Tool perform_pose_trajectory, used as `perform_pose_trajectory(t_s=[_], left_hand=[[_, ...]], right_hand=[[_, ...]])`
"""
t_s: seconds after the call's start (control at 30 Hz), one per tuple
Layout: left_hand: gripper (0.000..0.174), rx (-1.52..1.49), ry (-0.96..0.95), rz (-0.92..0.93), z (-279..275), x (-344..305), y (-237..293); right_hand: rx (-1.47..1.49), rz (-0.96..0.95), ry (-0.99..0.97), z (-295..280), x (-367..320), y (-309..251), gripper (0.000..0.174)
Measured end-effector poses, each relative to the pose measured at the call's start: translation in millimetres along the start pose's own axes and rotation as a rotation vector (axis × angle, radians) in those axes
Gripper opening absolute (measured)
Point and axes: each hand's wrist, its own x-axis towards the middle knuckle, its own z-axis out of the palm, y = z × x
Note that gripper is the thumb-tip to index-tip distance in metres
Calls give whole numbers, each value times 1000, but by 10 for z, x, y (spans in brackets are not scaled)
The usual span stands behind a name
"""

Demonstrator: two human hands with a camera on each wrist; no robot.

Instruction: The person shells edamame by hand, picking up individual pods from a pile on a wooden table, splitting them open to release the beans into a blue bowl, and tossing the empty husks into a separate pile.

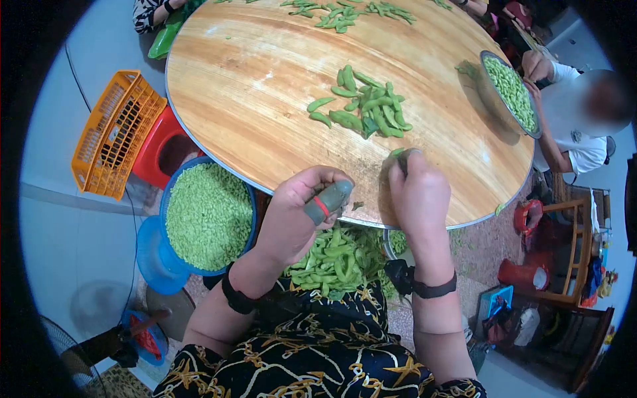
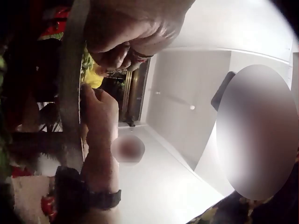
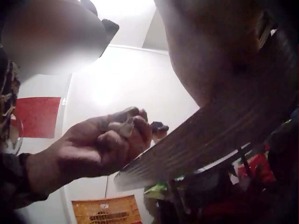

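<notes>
My left hand (image 1: 296,213) is curled near the table's front edge, a grey-green cover (image 1: 332,199) with a red band on its thumb; no pod shows in it. In the right wrist view its fingers (image 3: 110,144) are bent against the covered thumb. To its right, my right hand (image 1: 423,192) is over the tabletop, pinching a green pod (image 1: 397,152) that is mostly hidden by the fingers. Beyond the hands lies a loose pile of green pods (image 1: 378,109) on the wooden table (image 1: 252,99). More pods (image 1: 338,255) are heaped below the edge, over the lap.
A blue basin of shelled beans (image 1: 207,215) stands at the left, by a red stool (image 1: 159,149) and an orange crate (image 1: 116,136). A metal bowl of beans (image 1: 509,93) sits at the table's right edge, before a person in a white shirt (image 1: 577,126).
</notes>
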Motion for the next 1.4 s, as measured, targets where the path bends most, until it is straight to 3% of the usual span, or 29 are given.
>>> perform_pose_trajectory(t_s=[0.03,0.1,0.2,0.27,0.37,0.47,0.53,0.63,0.67,0.73,0.8,0.87,0.9,0.93,0.97,1.0,1.07,1.13,1.23,1.3,1.33,1.4], left_hand=[[23,-30,-15,-12,32,11,7],[23,-61,-24,-20,95,48,10],[20,-155,-25,-165,158,88,1],[18,-285,-4,-232,166,103,-1],[16,-299,-1,-180,157,112,-50],[10,-305,-86,-217,97,122,-43],[10,-365,-152,-240,39,127,-56],[12,-393,-226,-248,59,100,-54],[14,-363,-232,-232,73,90,-58],[14,-332,-174,-196,59,99,-69],[14,-297,-117,-157,39,105,-28],[15,605,-50,3,35,74,97],[15,605,-49,3,37,64,166],[17,713,-207,-66,44,56,235],[21,817,-369,-138,52,47,265],[21,817,-370,-137,50,38,237],[25,818,-474,-97,39,18,164],[24,780,-456,-48,57,37,174],[21,684,-319,-35,85,89,239],[21,611,-83,-151,152,144,309],[21,612,-82,-153,151,179,272],[22,99,-37,-96,146,260,158]], right_hand=[[0,-3,-4,-34,-16,19,18],[617,49,18,-136,-49,30,11],[771,27,61,-195,-192,-58,7],[790,22,85,-226,-262,-124,9],[588,-261,145,-260,-301,-157,14],[543,-380,208,-221,-342,-129,14],[630,-340,155,-221,-336,-106,12],[1082,-23,-138,-259,-354,-87,6],[1080,-20,-142,-249,-369,-109,6],[1324,327,-227,-204,-394,-168,4],[1250,318,-282,-200,-344,-106,5],[1099,32,-320,-199,-176,-32,8],[926,46,-195,-147,-84,21,10],[741,26,-74,-172,62,21,13],[528,39,-77,-178,201,-6,16],[315,49,-79,-171,316,-33,18],[162,-7,-82,2,432,-21,20],[4,-64,-86,70,449,-8,23],[117,-95,-10,49,344,53,15],[479,-26,69,34,268,100,9],[480,-25,68,22,224,88,9],[1112,282,-139,-50,131,54,8]])
